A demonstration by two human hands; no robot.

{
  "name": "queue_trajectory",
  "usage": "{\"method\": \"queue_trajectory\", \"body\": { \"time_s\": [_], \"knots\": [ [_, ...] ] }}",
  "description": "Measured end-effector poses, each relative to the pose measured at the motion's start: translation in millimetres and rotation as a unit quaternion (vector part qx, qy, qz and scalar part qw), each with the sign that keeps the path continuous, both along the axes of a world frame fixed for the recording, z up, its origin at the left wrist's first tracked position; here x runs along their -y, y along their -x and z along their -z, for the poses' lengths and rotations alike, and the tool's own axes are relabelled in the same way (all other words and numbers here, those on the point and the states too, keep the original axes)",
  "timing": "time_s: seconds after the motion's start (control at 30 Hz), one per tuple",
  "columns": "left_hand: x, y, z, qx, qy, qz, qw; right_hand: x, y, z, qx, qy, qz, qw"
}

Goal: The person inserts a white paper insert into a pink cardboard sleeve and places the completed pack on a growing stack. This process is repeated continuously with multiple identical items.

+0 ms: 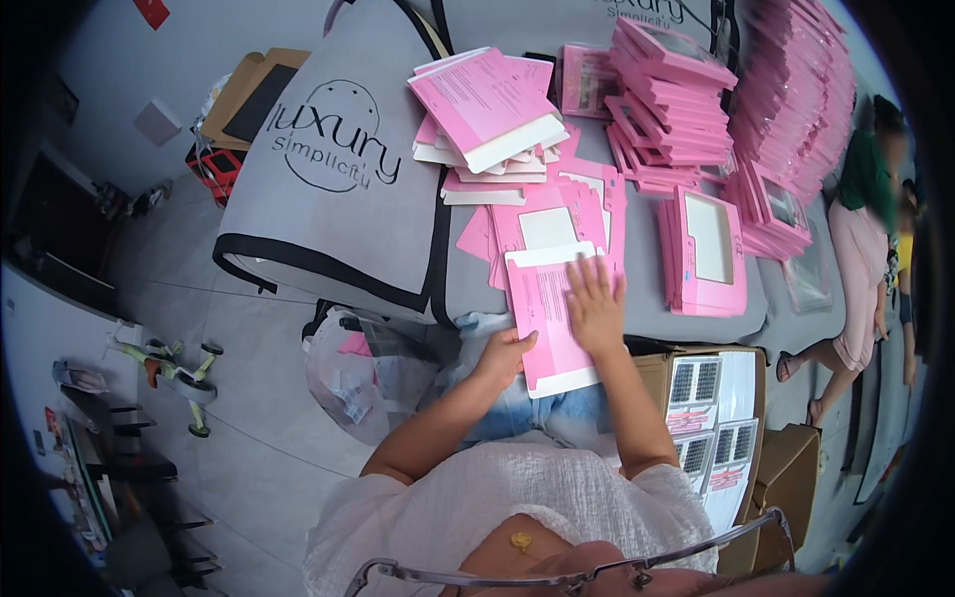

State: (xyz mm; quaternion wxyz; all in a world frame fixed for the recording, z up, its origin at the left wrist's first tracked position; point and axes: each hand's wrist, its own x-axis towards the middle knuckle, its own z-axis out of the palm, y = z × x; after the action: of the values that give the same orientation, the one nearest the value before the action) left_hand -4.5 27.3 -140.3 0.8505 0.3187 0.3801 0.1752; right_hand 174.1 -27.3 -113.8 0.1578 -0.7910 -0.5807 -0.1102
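Observation:
A flat pink cardboard box point(547, 323) with white end flaps lies tilted over my lap, its printed side up. At its lower left edge, my left hand point(507, 356) grips it with the thumb on top. My right hand point(595, 310) rests flat on the box's right side, fingers stretched toward the far flap. Just beyond it, flat pink boxes with window cut-outs point(505, 225) lie overlapping on the grey sofa. Behind those sits an untidy pile of flat pink boxes with white flaps point(487, 104).
Pink window boxes point(704, 254) stand at the right, with taller stacks point(671, 109) behind. An open carton point(652, 383) of solar-panel-like items is by my right side. A clear plastic bag point(363, 383) sits at left. Another person point(858, 249) stands at far right.

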Motion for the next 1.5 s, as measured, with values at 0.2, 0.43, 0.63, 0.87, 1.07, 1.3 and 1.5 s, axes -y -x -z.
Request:
{"method": "queue_trajectory", "body": {
  "time_s": [0.2, 0.43, 0.63, 0.87, 1.07, 1.3, 1.5],
  "knots": [
    [3.1, 0.4, -17.2, -0.004, -0.036, 0.006, 0.999, 20.9, -30.5, 9.0, 0.032, -0.016, 0.104, 0.994],
    [-14.5, 29.0, -63.7, 0.056, -0.216, 0.027, 0.974, 64.2, -23.1, -32.6, -0.156, -0.219, 0.029, 0.963],
    [-125.4, 2.5, -187.0, 0.119, -0.359, -0.096, 0.921, 43.7, -32.4, -33.6, -0.408, -0.239, 0.076, 0.878],
    [-260.6, -37.6, -190.3, -0.254, -0.68, -0.268, 0.633, -1.7, -35.5, -10.7, -0.275, -0.111, 0.169, 0.94],
    [-126.3, -39.3, -155.8, -0.09, -0.805, -0.096, 0.579, 10.4, -37.6, -13.9, -0.408, -0.098, 0.191, 0.887],
    [-35.4, -59.0, -67.0, -0.023, -0.433, 0.07, 0.899, 40.8, -6.3, -109.8, -0.171, -0.169, 0.162, 0.957],
    [-6.4, -54.9, -146.5, 0.306, 0.032, 0.056, 0.95, 64.1, 24.9, -135.7, 0.042, -0.264, -0.142, 0.953]
  ]
}}
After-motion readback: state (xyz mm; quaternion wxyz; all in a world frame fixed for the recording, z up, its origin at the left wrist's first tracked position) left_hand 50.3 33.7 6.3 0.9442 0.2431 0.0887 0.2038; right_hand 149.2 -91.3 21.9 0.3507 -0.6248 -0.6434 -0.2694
